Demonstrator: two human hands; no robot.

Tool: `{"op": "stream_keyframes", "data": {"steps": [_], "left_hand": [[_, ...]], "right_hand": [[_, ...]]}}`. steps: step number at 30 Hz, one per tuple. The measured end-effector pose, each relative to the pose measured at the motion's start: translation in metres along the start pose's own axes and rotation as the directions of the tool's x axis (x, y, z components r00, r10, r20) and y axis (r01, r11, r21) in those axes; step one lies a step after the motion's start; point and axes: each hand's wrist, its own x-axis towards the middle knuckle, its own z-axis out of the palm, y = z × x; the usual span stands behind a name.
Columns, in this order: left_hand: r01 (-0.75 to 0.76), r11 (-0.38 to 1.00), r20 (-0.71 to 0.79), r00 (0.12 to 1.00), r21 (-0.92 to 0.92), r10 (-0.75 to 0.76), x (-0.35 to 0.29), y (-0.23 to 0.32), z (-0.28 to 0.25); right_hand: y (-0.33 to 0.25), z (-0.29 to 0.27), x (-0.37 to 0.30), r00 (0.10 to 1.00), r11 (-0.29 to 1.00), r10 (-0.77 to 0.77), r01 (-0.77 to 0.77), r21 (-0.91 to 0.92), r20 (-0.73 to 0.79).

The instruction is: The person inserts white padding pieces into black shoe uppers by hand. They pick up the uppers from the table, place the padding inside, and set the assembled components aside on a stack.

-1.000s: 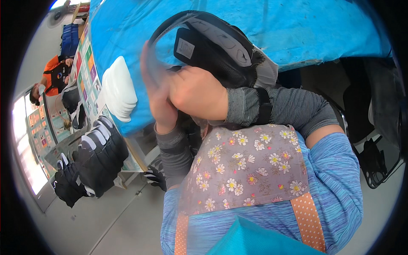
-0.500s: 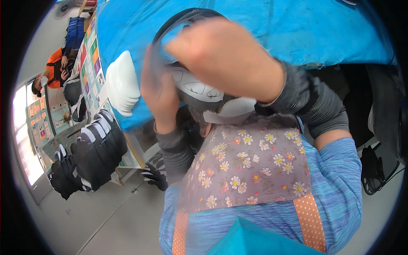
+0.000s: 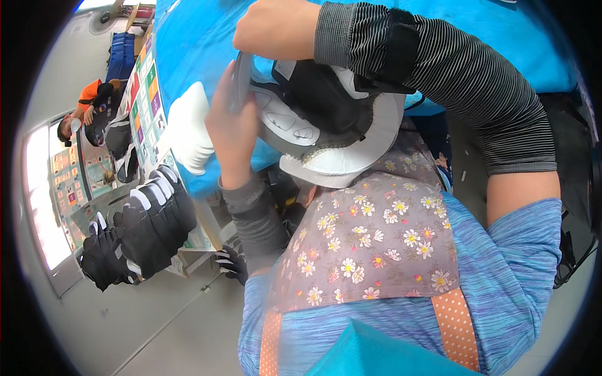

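A half-made shoe upper (image 3: 332,103), black with a grey edge and white panels bearing drawn outlines, lies between my hands at the table's near edge. Its curved white end piece (image 3: 338,164) rests against my flowered apron (image 3: 376,244). My left hand (image 3: 233,125), slightly blurred, is closed around a grey strip at the upper's left side. At the far side, my right hand (image 3: 276,28) is a fist, its fingertips turned away, at the top of that same grey strip. My right forearm, in a striped sleeve, arches over the upper.
A blue cover (image 3: 213,37) lies over the table. Stacked white shaped pieces (image 3: 188,128) sit left of my left hand. Several black shoe uppers with white tongues (image 3: 157,219) are lined up at the lower left. Farther off sits a person in orange and black (image 3: 94,103).
My right hand has moved farther away and up, and its forearm now arches over the upper. More of the upper's black inside and white end shows. My left hand stays at its left side.
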Motion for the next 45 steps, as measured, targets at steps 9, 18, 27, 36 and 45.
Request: {"op": "stream_keyframes", "data": {"steps": [9, 18, 27, 36, 45], "left_hand": [[0.002, 1.0, -0.032, 0.999, -0.015, -0.002, 0.005, 0.008, 0.002], [-0.154, 0.964, -0.261, 0.942, 0.215, 0.208, 0.006, 0.017, 0.008], [-0.195, 0.945, -0.214, 0.943, 0.262, 0.254, 0.015, -0.004, 0.01], [-0.215, 0.921, -0.165, 0.946, 0.326, 0.279, 0.015, 0.011, 0.009], [-0.325, 0.881, -0.112, 0.917, 0.343, 0.382, 0.026, 0.028, 0.015]], "right_hand": [[-0.009, 0.007, 0.001, 0.997, 0.996, 0.083, -0.083, -0.042, 0.003], [-0.002, 0.002, -0.009, 0.995, 0.995, 0.089, -0.09, 0.04, 0.04], [-0.002, 0.002, -0.015, 0.997, 0.997, 0.073, -0.073, 0.034, -0.001], [0.0, 0.002, -0.019, 0.995, 0.994, 0.099, -0.098, 0.041, -0.032], [-0.018, -0.008, -0.019, 0.993, 0.993, 0.106, -0.104, -0.047, 0.043]]}}
